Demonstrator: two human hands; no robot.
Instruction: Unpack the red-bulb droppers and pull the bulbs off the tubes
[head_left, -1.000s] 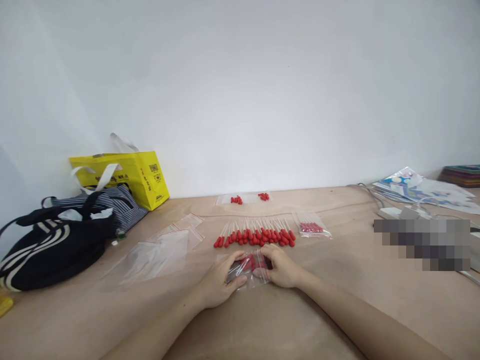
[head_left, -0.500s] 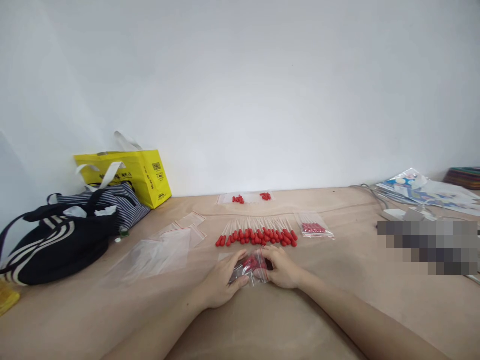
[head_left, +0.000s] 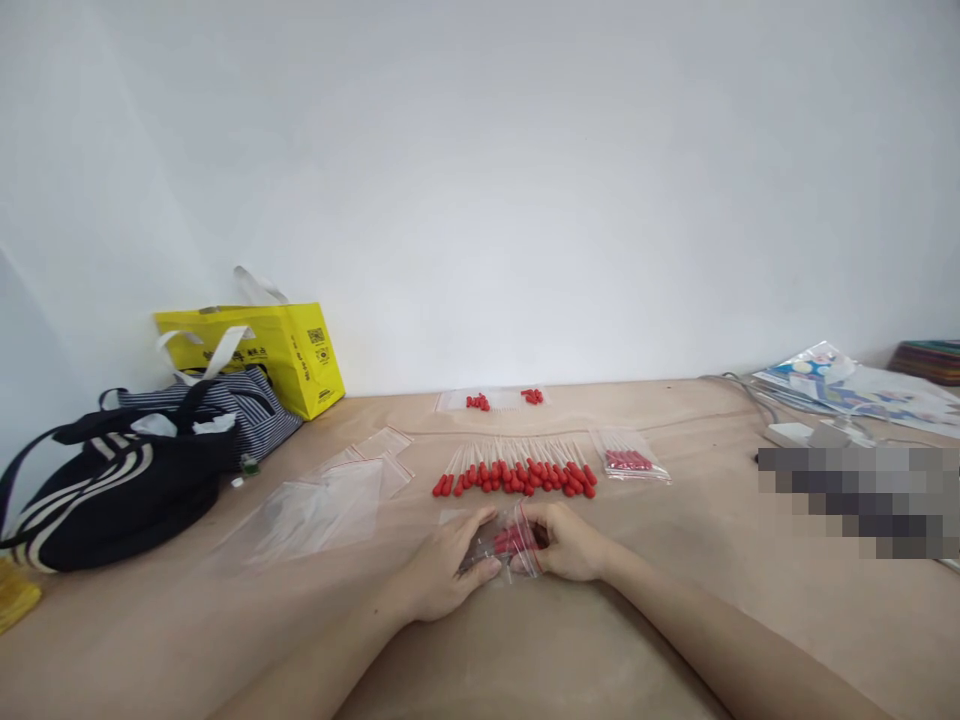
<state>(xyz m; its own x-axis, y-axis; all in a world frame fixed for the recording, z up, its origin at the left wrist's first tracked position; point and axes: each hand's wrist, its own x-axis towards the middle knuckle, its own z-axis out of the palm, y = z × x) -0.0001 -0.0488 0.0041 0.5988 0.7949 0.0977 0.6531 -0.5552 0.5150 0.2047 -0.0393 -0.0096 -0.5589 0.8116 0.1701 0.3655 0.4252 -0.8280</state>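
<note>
Between both hands is a clear zip bag [head_left: 487,556] with a red seal line and red-bulbed droppers inside. My left hand [head_left: 448,570] grips the bag's left side between thumb and fingers. At the seal end, my right hand [head_left: 574,545] is closed on the bag, its fingertips partly hidden by the plastic and the red bulbs. Just beyond the hands lies a row of droppers [head_left: 517,475], pale tips pointing away and red bulbs toward me. A filled zip bag [head_left: 630,457] of droppers lies flat to the right of the row.
Loose zip bags [head_left: 330,515] overlap on the table's left. Near the wall lies another bag [head_left: 502,399] with two red bunches. A black bag [head_left: 127,490], a striped bag [head_left: 262,410] and a yellow bag [head_left: 315,360] stand far left. Printed sheets [head_left: 870,385] lie right.
The seal end of the bag has tilted up and shifted slightly right with my right hand. My left hand stays almost in place, still on the bag.
</note>
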